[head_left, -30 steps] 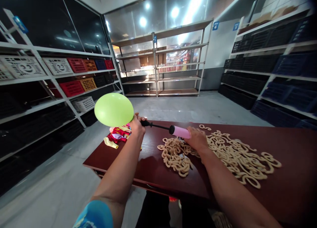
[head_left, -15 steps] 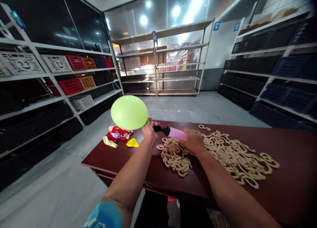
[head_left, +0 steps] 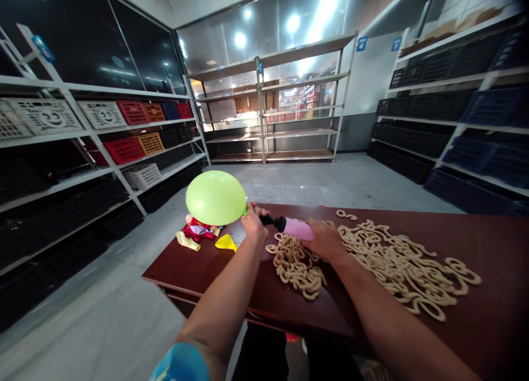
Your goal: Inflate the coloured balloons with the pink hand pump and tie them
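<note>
An inflated light green balloon (head_left: 215, 197) hangs over the table's far left corner. My left hand (head_left: 254, 221) is closed round the balloon's neck, where it meets the black nozzle end of a pump. The pump (head_left: 298, 229) has a pink barrel, and my right hand (head_left: 325, 239) is wrapped round its near end. Below and left of the balloon, uninflated balloons (head_left: 198, 230) in red, purple and cream lie in a pile. A flat yellow balloon (head_left: 226, 242) rests beside them.
On the dark red table (head_left: 198, 273), a small heap of beige rings (head_left: 300, 265) and a larger one (head_left: 397, 254) lie near my right forearm. Shelves with crates (head_left: 142, 174) stand left and right; a rack (head_left: 264, 133) stands behind.
The view has shifted slightly, so most things appear a little lower and further right. The balloon sits a bit lower, closer over the balloon pile. Both hands keep their hold.
</note>
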Available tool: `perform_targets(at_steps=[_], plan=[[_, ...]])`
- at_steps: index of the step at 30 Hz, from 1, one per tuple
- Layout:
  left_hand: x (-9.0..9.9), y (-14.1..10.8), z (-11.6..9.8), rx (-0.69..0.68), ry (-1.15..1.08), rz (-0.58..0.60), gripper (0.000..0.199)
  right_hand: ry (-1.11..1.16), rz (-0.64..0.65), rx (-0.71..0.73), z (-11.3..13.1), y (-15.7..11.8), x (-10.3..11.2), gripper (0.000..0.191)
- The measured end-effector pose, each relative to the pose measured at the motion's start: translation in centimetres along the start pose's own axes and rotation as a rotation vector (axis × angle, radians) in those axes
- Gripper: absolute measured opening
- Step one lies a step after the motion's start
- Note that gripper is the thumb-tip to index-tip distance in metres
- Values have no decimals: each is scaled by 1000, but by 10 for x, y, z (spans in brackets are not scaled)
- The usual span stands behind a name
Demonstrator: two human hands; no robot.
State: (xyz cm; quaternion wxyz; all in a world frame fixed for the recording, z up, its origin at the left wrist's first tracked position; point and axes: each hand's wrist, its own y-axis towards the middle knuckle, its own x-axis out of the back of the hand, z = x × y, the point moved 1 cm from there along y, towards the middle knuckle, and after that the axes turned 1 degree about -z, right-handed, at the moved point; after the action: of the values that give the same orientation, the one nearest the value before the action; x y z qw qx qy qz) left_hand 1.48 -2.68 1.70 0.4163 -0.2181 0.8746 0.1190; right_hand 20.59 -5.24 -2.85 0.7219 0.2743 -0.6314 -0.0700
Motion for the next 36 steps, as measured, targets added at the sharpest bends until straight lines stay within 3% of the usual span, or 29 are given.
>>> perform_targets(at_steps=[4, 11, 14, 17, 22, 25, 33, 36], plan=[[-4, -9, 6, 35, -35, 32, 11, -23, -9, 17, 1, -2, 6, 30], [5, 33, -45, 5, -28, -19, 5, -83, -45, -126, -23, 1, 4, 27], [13, 42, -51, -38, -29, -62, 4, -87, -43, -142, -25, 1, 2, 26], [16, 32, -36, -41, -33, -91, 6, -78, -17, -88, -16, 0, 1, 28], [9, -3, 6, 59, -25, -39, 13, -18, 0, 15, -2, -2, 1, 30], [2, -11, 12, 71, -18, 0, 11, -12, -15, 21, -1, -2, 4, 30], [2, 34, -47, 10, -6, 1, 3, -69, -67, -117, -23, 1, 4, 27], [7, 44, -52, -40, -11, -27, 5, -75, -59, -136, -26, 2, 0, 27]])
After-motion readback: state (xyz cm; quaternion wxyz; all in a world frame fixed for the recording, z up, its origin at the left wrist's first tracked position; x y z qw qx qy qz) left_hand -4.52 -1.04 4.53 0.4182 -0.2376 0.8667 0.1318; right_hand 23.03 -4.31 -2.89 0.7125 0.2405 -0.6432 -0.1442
